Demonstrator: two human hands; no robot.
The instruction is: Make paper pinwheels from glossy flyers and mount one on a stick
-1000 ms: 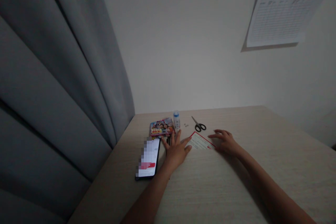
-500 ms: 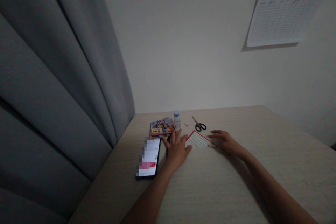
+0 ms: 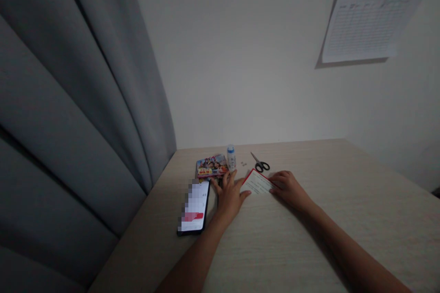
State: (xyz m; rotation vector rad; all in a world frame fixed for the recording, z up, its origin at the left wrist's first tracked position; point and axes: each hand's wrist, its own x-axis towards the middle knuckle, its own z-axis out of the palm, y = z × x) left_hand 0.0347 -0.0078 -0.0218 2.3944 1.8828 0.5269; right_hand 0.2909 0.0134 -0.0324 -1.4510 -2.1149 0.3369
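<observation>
Lying on pale wood-grain bench [image 3: 257, 247]: triangular red-edged white printed paper [image 3: 257, 183]; left hand [image 3: 229, 198] at left edge, fingers spread, gripping nothing; right hand [image 3: 288, 187] at right corner, fingers curled, grip unclear

grey curtain [image 3: 120, 55] beside pale wall [image 3: 247, 55]

Paper [image 3: 257, 184] white, red edges, dark text lines; scissors [image 3: 260, 163] black-handled; bottle [image 3: 231, 160] whitish, blue band; packet [image 3: 213, 165] multicoloured, yellow patch; phone [image 3: 198, 208] black-edged, white-and-red screen; surface [image 3: 257, 247] pale wood-grain; curtain [image 3: 120, 55] grey; sheet [image 3: 364, 29] white, ruled.
</observation>
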